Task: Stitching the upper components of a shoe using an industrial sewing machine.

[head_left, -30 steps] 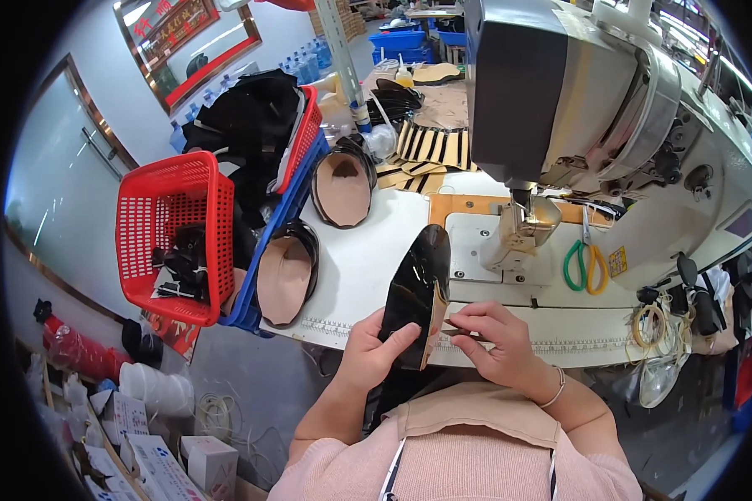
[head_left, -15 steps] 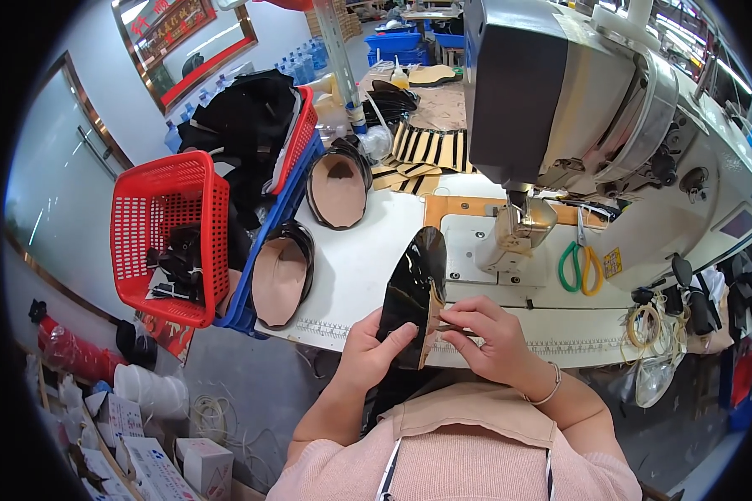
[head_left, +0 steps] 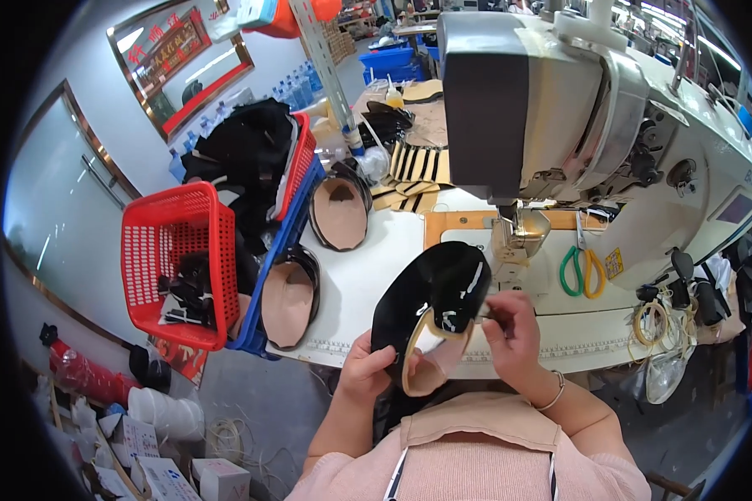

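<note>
A glossy black shoe upper (head_left: 430, 284) with beige lining is held up in front of the sewing machine, tilted so its opening and inside show. My left hand (head_left: 366, 367) grips its left side, the thumb over the black surface. At its right edge, my right hand (head_left: 514, 338) has thumb and fingers pinched together. Something small and thin seems to be between those fingertips, too blurred to name. Two more black uppers with beige lining, a nearer one (head_left: 289, 302) and a farther one (head_left: 340, 215), rest at the left of the white table (head_left: 368, 263).
The sewing machine (head_left: 560, 108) stands over the table's right half. Green-and-orange-handled scissors (head_left: 591, 271) lie beside its post. At left are a red basket (head_left: 226, 267) with black scraps and a blue crate (head_left: 255, 321). Striped beige pieces (head_left: 418, 167) lie behind.
The shoe upper has turned from nearly edge-on to show its broad black face and lined inside. My right hand has moved right and slightly up, along its edge. The view has shifted a little.
</note>
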Motion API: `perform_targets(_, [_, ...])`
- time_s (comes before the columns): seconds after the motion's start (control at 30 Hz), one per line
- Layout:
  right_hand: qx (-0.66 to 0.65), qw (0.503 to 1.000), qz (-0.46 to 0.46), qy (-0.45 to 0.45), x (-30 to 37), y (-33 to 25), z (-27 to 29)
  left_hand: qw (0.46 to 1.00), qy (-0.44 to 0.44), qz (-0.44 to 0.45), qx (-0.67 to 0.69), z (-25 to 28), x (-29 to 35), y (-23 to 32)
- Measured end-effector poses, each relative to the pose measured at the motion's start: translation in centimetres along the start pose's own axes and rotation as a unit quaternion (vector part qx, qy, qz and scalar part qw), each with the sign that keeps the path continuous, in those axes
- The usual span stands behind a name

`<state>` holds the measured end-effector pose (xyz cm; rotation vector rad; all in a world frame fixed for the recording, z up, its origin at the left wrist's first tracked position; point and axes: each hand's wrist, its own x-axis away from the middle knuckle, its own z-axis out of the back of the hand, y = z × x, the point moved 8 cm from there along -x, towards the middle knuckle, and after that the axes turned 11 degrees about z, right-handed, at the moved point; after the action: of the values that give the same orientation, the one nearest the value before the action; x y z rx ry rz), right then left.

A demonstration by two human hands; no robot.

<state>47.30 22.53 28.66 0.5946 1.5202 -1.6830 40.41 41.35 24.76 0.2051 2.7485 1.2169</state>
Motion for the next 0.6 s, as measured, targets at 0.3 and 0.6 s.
perform_targets(0.3, [-0.419, 0.845, -0.332, -0.001, 3.5, 4.2, -3.6, 0.934, -0.137, 0.018, 0.330, 2.0, -2.0, -6.0])
perform_targets(0.6, [-0.412, 0.844, -0.343, -0.004, 2.0, 4.0, -2.7, 0.945, -0.121, 0.038, 0.303, 3.1, -3.0, -6.8])
